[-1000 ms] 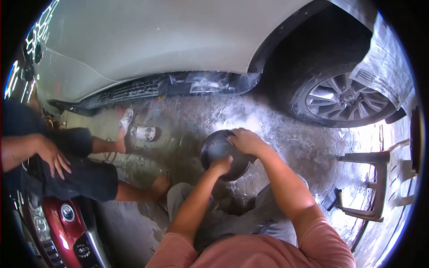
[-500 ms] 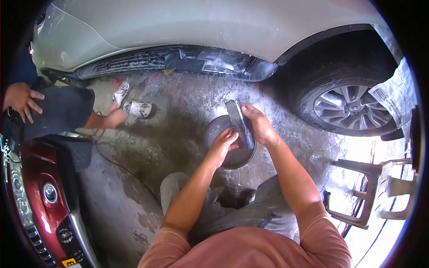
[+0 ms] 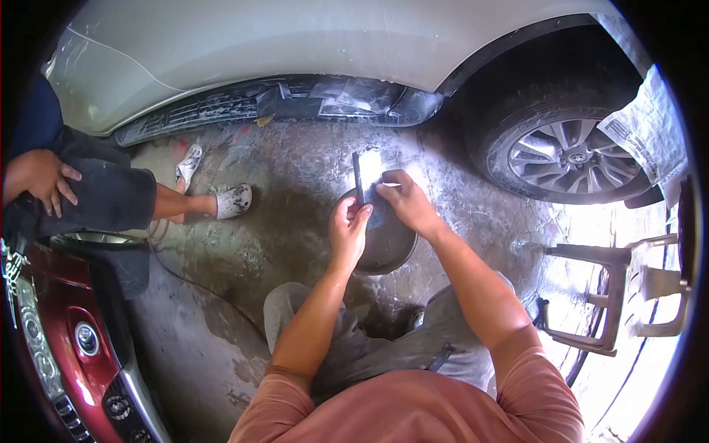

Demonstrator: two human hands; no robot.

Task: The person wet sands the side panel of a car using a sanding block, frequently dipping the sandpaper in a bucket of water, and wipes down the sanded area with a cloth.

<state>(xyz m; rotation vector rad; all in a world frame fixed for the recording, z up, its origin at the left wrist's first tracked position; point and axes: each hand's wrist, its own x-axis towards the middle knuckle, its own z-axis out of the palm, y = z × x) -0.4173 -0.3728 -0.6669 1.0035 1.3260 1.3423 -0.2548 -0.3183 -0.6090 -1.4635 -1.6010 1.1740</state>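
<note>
Block [image 3: 369,169] is up over the twelve o'clock rim of the bowl [image 3: 391,255], not put down yet. Left hand [image 3: 348,235] grips its six o'clock end; right hand [image 3: 408,204] touches its four o'clock side, grip unclear.

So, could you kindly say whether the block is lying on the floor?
No, the left hand holds the block by its near end.

The basin [image 3: 388,251] looks smooth, the floor [image 3: 292,192] rough concrete, the red car [image 3: 63,314] glossy, the trousers [image 3: 461,336] matt cloth
</note>
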